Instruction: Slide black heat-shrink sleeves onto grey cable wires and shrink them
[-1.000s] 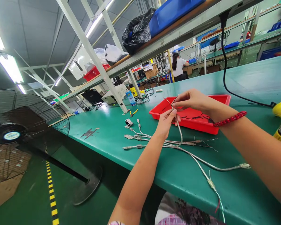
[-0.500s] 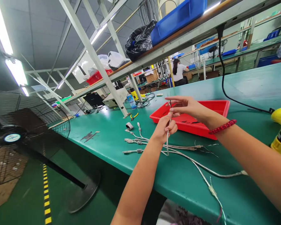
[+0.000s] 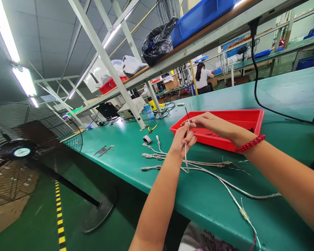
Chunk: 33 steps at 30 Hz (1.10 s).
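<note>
Sleeving is the step in hand: left hand (image 3: 183,140) pinches the grey cable (image 3: 185,157) upright, right hand (image 3: 208,122) closed on a thin black tube (image 3: 186,113) at its tip, at nine o'clock of the red tray (image 3: 251,116) on the green surface (image 3: 204,195). Next calls for a steady push down the wire.

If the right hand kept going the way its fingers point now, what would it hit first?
The right hand points left at the cable end pinched in the left hand; those fingers come first, though depth is hard to judge.
</note>
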Each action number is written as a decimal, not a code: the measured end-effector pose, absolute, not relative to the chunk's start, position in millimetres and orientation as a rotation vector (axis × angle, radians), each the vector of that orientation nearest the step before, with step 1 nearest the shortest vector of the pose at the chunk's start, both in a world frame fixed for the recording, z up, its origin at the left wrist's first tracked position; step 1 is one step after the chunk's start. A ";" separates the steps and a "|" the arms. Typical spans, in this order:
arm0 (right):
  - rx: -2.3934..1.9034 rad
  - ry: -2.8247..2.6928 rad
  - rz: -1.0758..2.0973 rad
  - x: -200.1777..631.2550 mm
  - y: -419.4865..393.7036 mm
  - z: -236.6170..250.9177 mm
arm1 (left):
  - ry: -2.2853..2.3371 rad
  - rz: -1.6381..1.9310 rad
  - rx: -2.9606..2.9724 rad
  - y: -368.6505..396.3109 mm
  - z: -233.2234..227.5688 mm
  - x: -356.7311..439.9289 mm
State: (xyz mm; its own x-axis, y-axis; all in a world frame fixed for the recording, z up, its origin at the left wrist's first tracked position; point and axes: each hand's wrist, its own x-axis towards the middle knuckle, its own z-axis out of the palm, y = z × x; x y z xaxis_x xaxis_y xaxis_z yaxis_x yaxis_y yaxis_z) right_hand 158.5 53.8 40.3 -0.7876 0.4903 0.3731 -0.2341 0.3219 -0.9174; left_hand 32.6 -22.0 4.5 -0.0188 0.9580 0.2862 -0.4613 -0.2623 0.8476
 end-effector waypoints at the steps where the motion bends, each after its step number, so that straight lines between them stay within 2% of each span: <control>1: -0.204 -1.952 1.558 158.2 53.1 40.2 | 0.674 1.580 1.089 -21.0 4.0 33.1; 8: -0.070 -1.921 1.736 154.9 54.3 35.1 | 0.780 1.699 1.243 -14.6 -0.1 39.2; 14: -0.125 -1.723 1.957 145.6 62.7 16.5 | 0.769 1.788 0.916 -10.6 -1.6 47.6; 18: -0.086 -1.794 1.828 147.6 68.6 11.4 | 0.665 1.753 0.654 -8.2 -4.5 48.9; 24: -0.150 -1.829 1.567 153.1 71.0 22.7 | 0.975 1.719 0.761 -4.3 -3.6 33.5; 33: -0.179 -2.061 1.498 151.9 63.7 22.9 | 0.820 2.069 0.974 -4.5 -0.7 29.4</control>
State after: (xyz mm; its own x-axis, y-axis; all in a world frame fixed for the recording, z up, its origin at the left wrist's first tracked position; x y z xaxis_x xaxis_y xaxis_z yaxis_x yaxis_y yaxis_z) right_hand 151.9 63.7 22.9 -0.8235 0.4287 0.3717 -0.2212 0.3606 -0.9061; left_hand 29.4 -4.5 -0.7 -0.4746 0.7944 0.3791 -0.3186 -0.5565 0.7673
